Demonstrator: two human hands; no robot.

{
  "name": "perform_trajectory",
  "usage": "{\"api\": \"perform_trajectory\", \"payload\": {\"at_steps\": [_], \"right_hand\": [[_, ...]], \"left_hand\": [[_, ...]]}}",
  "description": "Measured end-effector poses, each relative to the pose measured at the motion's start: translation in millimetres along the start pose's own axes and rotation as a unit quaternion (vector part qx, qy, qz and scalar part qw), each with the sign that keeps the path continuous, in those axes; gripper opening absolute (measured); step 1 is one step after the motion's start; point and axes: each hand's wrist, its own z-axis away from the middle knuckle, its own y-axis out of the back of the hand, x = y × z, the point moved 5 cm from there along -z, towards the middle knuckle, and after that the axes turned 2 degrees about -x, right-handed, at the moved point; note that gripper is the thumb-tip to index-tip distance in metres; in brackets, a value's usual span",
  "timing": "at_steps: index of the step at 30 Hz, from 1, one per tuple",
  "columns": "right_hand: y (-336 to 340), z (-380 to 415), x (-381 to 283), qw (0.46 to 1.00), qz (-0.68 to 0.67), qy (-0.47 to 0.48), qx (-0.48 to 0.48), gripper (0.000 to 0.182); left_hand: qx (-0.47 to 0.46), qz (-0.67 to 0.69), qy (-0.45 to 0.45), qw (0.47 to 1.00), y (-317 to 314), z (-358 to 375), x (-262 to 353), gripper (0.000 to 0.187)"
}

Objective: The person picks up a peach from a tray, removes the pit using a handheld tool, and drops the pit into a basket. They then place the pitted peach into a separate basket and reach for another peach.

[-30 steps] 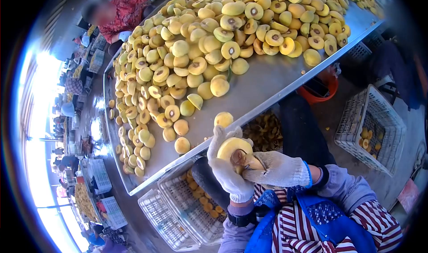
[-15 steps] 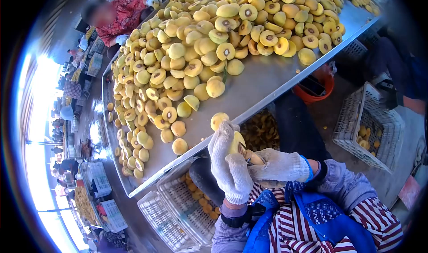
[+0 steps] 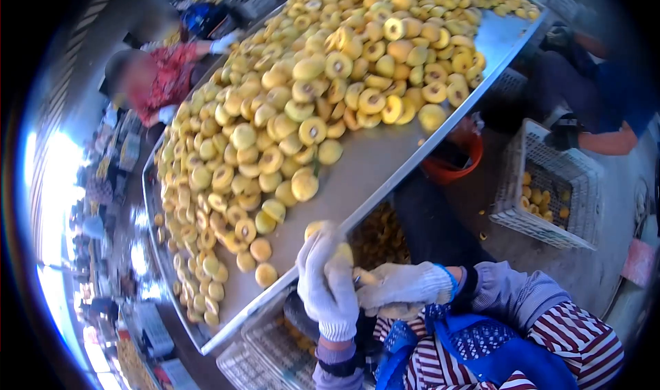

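Note:
My left hand [image 3: 324, 280], in a white knit glove, is closed around a yellow peach half [image 3: 342, 255]. Another yellow peach piece [image 3: 313, 230] shows at its fingertips, over the table edge. Close beside it, my right hand [image 3: 405, 287] is gloved too and closed on a small tool with a tan handle [image 3: 366, 277]. The tool's tip points at the peach in my left hand; whether it touches is blurred. In front of both hands, a big heap of halved yellow peaches [image 3: 275, 125] covers much of the metal table [image 3: 357, 166].
Below the table edge sits a container of brownish scraps [image 3: 382, 235]. White crates with peach pieces stand at lower left [image 3: 258, 342] and right [image 3: 509, 190]. An orange bucket [image 3: 457, 166] is under the table. Co-workers sit across the table [image 3: 161, 80] and at right [image 3: 605, 108].
The view has shifted, so table and heap sit further left and lower. Both hands stay together at the peach; the tool's metal part shows less clearly now.

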Motion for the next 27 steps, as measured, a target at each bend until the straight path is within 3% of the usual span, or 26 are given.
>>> {"api": "perform_trajectory", "payload": {"at_steps": [2, 4, 7, 9, 12, 15, 18, 19, 20, 22, 26, 27], "right_hand": [[5, 3, -6, 0.97, 0.185, 0.157, 0.005, 0.015], [6, 4, -5, 0.948, 0.249, 0.197, 0.019, 0.014], [17, -6, 7, 0.975, 0.143, 0.168, -0.005, 0.012], [19, -12, 16, 0.994, -0.076, 0.048, -0.059, 0.017], [14, -11, 15, 0.984, -0.137, 0.088, -0.069, 0.027], [8, -1, 6, 0.989, -0.139, 0.026, -0.037, 0.029], [5, 3, -6, 0.996, -0.064, 0.059, 0.026, 0.031], [7, -1, -2, 0.996, -0.047, 0.066, 0.047, 0.031], [9, -5, 2, 0.995, -0.029, 0.072, 0.067, 0.032], [2, -1, 0, 0.995, -0.042, 0.067, 0.066, 0.032], [-1, 4, 0, 0.994, -0.111, 0.013, 0.008, 0.032], [-5, 7, -1, 0.993, -0.116, 0.009, 0.013, 0.032]], "left_hand": [[-0.012, -0.039, -0.043, 0.998, -3, 2, 1, 0.038], [-0.03, -0.113, -0.063, 0.991, -7, -1, 9, 0.039], [-0.067, -0.076, 0.029, 0.994, -13, -6, -3, 0.033], [-0.088, -0.07, 0.057, 0.992, -14, -8, -7, 0.029], [-0.081, -0.055, 0.045, 0.994, -14, -10, -5, 0.029], [-0.089, -0.075, 0.042, 0.992, -13, -14, 0, 0.029], [-0.084, -0.058, 0.118, 0.988, -12, -12, -15, 0.034], [-0.095, 0.046, 0.244, 0.964, -12, -17, -9, 0.038], [-0.11, 0.132, 0.238, 0.956, -13, -13, -30, 0.042], [-0.105, 0.155, 0.279, 0.942, -13, -6, -28, 0.038], [-0.062, 0.132, 0.154, 0.977, -6, -1, -14, 0.034], [-0.067, 0.065, 0.056, 0.994, -1, -3, -9, 0.03]]}}
